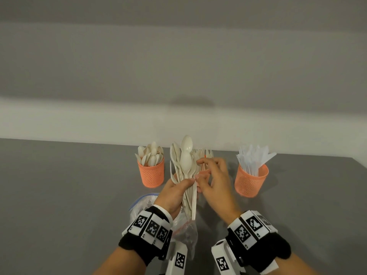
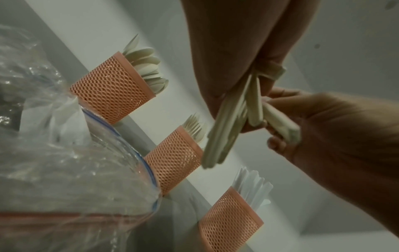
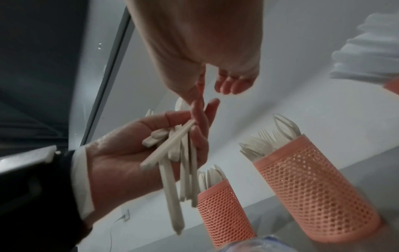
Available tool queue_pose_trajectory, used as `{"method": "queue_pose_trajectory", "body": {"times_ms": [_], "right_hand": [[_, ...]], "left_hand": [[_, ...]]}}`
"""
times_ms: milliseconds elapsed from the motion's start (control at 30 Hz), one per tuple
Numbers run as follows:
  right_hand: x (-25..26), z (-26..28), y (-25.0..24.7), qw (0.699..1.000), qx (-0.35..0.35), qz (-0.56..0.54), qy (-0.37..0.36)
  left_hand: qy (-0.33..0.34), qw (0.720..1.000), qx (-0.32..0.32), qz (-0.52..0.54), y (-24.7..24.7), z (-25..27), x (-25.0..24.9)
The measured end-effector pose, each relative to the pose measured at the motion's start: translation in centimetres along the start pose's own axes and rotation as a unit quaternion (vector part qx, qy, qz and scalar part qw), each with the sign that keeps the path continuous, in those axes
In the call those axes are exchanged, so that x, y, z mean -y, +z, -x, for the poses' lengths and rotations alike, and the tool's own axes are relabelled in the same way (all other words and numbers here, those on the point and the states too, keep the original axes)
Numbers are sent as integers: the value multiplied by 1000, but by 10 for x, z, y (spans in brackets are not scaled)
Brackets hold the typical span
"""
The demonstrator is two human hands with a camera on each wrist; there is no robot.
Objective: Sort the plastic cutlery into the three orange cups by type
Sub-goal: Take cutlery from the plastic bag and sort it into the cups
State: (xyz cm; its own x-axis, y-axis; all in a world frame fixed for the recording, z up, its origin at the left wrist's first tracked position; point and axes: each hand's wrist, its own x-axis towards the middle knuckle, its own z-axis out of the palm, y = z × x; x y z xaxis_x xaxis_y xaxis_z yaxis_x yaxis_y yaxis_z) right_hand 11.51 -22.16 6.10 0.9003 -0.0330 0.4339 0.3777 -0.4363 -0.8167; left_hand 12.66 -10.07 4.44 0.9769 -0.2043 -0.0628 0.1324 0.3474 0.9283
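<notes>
We hold spoon bunch (image 1: 185, 171) fanned upright in left hand (image 1: 174, 193), fist round handles, so right hand (image 1: 215, 175) can pinch one out. Bunch hovers above desk (image 1: 69, 195) mid-back, spoon cup (image 1: 152, 172) just left, bag (image 1: 143, 203) near front edge.
</notes>
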Motion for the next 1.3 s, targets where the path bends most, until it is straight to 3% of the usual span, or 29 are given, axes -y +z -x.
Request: {"method": "queue_pose_trajectory", "body": {"times_ms": [100, 400, 600, 767, 1000, 1300], "right_hand": [[1, -1, 1, 999, -12, 32, -24], [0, -9, 9, 999, 23, -7, 40], [2, -7, 10, 986, 41, -113, 116], [0, -7, 8, 967, 61, -189, 159], [-3, -4, 15, 983, 80, -125, 112], [-4, -1, 19, 988, 106, -78, 81]], "left_hand": [[-20, 1000, 5, 17, 4, -1, -1], [-66, 996, 0, 55, 5, -1, 1], [-64, 996, -35, 51, 6, 0, 0], [-76, 995, -20, 63, 5, -1, 2], [-71, 986, 20, 147, 4, -1, -3], [29, 993, -39, 107, 12, 0, 0]]}}
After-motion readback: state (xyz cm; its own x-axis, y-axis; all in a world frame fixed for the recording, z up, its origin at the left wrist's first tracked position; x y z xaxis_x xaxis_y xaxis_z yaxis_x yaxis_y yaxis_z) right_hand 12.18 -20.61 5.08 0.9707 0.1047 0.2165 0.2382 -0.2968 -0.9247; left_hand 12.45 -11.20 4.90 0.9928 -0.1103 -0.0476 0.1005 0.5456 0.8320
